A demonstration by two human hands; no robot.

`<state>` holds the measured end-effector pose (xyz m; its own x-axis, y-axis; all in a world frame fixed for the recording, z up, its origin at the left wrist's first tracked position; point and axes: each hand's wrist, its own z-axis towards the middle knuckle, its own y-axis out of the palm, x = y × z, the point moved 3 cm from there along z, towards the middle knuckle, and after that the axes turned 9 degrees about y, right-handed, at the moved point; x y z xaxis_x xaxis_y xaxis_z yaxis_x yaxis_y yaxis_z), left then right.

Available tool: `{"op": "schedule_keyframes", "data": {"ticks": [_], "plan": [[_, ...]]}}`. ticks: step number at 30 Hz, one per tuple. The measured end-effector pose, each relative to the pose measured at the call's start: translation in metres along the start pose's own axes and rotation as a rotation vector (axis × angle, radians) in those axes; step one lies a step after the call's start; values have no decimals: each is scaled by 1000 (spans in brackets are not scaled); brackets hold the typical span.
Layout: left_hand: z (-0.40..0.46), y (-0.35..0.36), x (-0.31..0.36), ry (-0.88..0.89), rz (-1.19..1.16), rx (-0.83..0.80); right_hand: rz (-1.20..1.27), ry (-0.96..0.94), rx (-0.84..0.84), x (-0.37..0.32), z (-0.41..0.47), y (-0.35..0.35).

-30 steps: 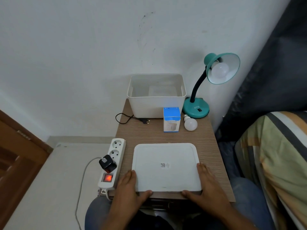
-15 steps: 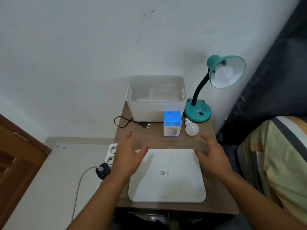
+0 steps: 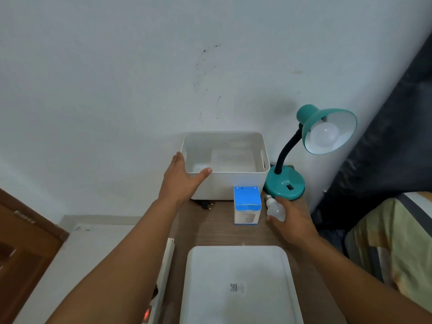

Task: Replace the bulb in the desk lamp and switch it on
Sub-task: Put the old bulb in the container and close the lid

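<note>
One loose bulb [image 3: 276,210] is cupped by the right hand [image 3: 292,222] beside the lamp base [image 3: 285,183]; light, smooth and fragile, it is best held round the globe, the screw cap left clear above the fingers.

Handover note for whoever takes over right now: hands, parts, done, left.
Left hand: open, at the near left corner of the white bin, thumb over its rim.
Right hand: fingers curling round the loose bulb on the table, beside the blue bulb box.
Desk lamp: unlit, a bulb still in its shade; plug lies unplugged by the bin.
Done: nothing visible.
Left: swap bulbs, plug in, switch on.
</note>
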<state>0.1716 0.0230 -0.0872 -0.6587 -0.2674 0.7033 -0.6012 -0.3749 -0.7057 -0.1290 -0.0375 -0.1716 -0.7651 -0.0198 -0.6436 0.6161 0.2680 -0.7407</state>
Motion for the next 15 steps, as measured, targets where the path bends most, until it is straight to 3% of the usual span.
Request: {"op": "schedule_keyframes", "data": {"ticks": [9,15], "plan": [[20,-3,-10,38,33,20,113,20,32,13,-19,-17],[21,-1,-8,32,-28,40,171,-176,106,-16,-37,-64]]}}
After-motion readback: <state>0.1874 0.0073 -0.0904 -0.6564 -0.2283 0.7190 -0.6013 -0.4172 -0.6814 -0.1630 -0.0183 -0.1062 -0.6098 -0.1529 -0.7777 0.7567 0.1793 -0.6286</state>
